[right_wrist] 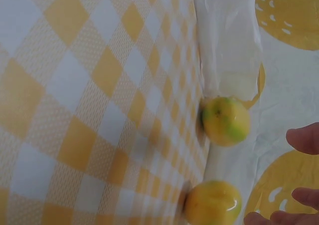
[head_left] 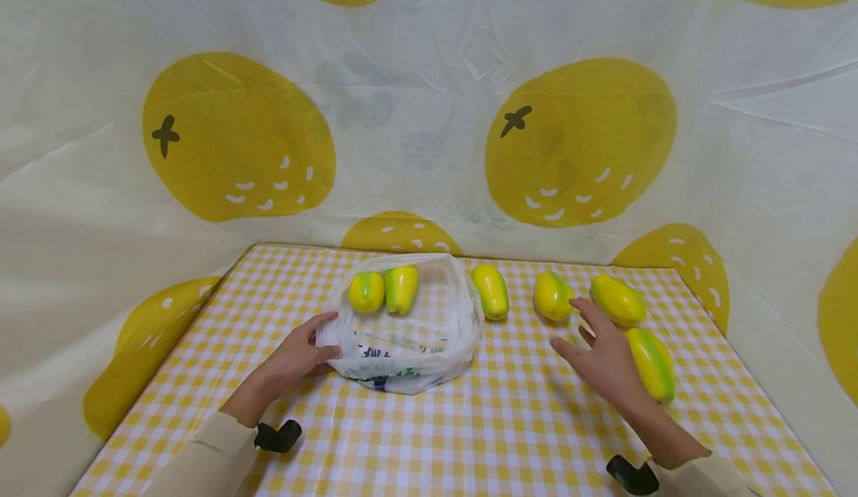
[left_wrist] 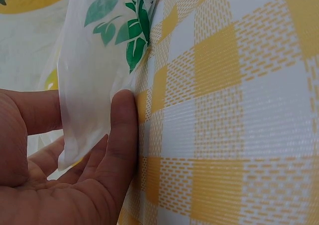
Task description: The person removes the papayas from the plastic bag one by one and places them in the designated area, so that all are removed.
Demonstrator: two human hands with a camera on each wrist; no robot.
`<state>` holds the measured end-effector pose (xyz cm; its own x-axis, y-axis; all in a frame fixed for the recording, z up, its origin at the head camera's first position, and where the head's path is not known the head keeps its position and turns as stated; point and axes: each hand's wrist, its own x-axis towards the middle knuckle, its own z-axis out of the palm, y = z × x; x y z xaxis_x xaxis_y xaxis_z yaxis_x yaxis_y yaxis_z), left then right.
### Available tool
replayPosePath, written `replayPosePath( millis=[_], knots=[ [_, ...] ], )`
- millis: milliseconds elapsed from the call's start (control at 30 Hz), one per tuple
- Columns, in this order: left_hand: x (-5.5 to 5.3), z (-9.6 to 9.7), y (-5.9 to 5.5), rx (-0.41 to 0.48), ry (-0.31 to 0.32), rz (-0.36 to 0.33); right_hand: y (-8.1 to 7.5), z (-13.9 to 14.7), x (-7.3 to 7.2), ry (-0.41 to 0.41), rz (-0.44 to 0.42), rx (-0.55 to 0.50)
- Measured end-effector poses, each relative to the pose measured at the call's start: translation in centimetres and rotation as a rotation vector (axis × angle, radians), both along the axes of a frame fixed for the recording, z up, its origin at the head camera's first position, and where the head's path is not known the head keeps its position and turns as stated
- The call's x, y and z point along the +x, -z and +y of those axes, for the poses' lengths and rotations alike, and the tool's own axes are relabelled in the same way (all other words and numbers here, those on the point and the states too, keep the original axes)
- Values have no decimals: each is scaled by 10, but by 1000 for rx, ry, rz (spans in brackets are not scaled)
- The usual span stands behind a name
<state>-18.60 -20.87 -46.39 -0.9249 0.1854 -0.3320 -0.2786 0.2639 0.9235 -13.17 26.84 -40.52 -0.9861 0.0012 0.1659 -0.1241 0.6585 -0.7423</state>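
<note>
A white translucent plastic bag (head_left: 409, 366) with green leaf print lies open-mouthed on the table. Inside it are two yellow-green papayas, one rounder-looking (head_left: 366, 293) and one longer (head_left: 401, 290). At its left rim my left hand (head_left: 302, 352) holds the plastic between thumb and fingers, which the left wrist view shows close up on the bag's edge (left_wrist: 84, 85). My right hand (head_left: 603, 352) hovers with spread fingers, nothing held, its fingertips right at a papaya (head_left: 553, 296). Two more papayas lie beyond and beside it, one farther back (head_left: 618, 299) and one near the wrist (head_left: 652, 366).
Another papaya (head_left: 490, 291) lies just right of the bag. A yellow-and-white checked cloth (head_left: 429, 445) covers the table. Behind and at both sides hangs a pale curtain (head_left: 415, 109) printed with large yellow fruit.
</note>
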Motion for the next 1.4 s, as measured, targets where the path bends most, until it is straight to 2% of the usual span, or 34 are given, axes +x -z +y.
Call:
replayPosePath(
  millis=[233,800,1400],
  knots=[
    [0,-1,0,-14,-7,1,1,-15,-6,-36,-41,-5],
    [1,0,-2,-27,-16,-6,11,-48,-18,-89,19,-81],
    [0,1,1,-19,-5,1,19,-80,-29,-111,8,-153]
  ],
)
